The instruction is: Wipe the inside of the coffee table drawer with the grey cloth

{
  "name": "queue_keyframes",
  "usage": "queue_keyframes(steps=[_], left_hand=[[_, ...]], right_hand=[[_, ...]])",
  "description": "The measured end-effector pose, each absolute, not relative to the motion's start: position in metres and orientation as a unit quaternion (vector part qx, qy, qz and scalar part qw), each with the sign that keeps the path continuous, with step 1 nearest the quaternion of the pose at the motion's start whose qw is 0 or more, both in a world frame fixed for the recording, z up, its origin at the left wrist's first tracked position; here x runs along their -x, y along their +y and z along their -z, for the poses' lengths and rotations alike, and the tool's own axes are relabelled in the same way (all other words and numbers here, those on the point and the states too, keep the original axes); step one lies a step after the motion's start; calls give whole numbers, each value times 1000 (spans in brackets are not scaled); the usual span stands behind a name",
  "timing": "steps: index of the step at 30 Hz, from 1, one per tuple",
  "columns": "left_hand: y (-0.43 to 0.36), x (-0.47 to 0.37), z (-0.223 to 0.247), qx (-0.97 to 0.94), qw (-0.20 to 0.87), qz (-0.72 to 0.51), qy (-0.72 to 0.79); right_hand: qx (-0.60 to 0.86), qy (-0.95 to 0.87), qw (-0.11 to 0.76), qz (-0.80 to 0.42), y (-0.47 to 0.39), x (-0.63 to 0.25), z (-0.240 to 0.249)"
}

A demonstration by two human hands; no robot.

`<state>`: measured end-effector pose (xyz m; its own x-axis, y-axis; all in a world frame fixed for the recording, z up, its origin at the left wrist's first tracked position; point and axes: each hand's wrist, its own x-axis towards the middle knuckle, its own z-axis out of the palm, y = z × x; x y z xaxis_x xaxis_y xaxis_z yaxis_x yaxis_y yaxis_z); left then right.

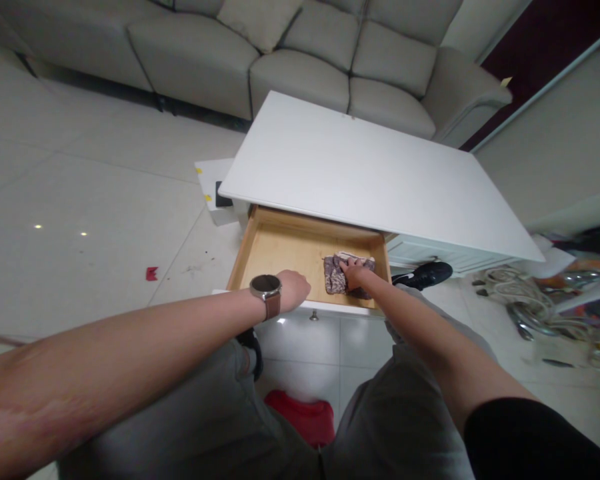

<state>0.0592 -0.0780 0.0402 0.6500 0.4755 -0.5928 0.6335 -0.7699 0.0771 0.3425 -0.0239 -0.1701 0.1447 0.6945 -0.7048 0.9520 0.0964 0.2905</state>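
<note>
A wooden drawer [285, 250] with a white front stands pulled out of the white table [370, 167]. Inside it, toward the right front corner, lies a brown-and-white patterned cloth [334, 277], folded and rumpled. My right hand [359, 275] is on this cloth, its fingers bent and pressed into the fabric. At the drawer's front edge my left hand [294, 290], below a wristwatch [265, 287], is curled over the rim; its fingertips are mostly hidden. Beneath that rim a small round knob [314, 316] sticks out.
A grey sofa [300, 77] runs behind the table. Left of the table is a white box [215, 210] with a dark object on it. Coiled cables [505, 287] and clutter lie on the floor at right. A red seat [303, 417] shows between my legs.
</note>
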Motion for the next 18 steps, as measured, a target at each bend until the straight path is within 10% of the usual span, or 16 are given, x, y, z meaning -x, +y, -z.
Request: queue_keyframes(steps=[18], left_hand=[[-76, -58, -36, -898, 153, 273, 310]], right_hand=[[-654, 630, 387, 162, -23, -343, 173]])
